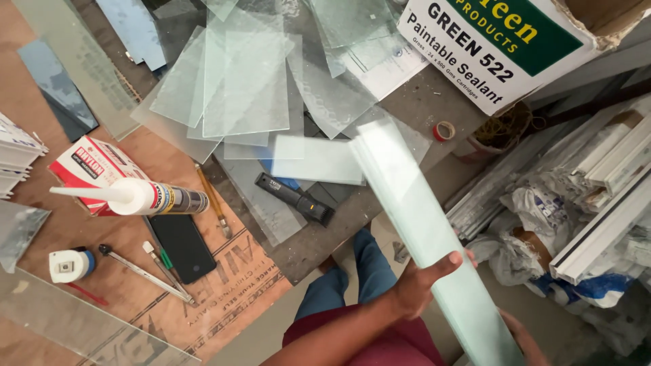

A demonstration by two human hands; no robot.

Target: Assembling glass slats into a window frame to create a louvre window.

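Frosted glass everywhere. Going left to right: sealant cartridge (146, 198) with white nozzle lying across a red-and-white carton (85, 166) at 9 o'clock, a dark phone (182, 247) and a thin glass cutter (142, 272) below it, all on a brown board (224, 305). Loose clear panes (230, 81) piled at 11–12 o'clock; a black hand tool (295, 198) near centre; a small tape roll (444, 130) and a white-and-green cardboard box (488, 61) at 1 o'clock.

Key relation: the stack of long frosted glass strips (420, 224) runs its long axis from about 11 o'clock (far end near centre) down to 5 o'clock, off the bottom edge. Left hand (420, 285) clamps the stack's left edge roughly past mid-length, thumb on top, fingers wrapped under. Far end hangs free above the bench, unsupported.

Right hand (522, 339) sits at 5 o'clock under the near end; mostly covered by glass, appears to cradle it, but finger closure can't be confirmed.

Hidden: strip count unclear, near end cropped, edges blurred. White profiles (610, 203) and plastic wrap at 3 o'clock.
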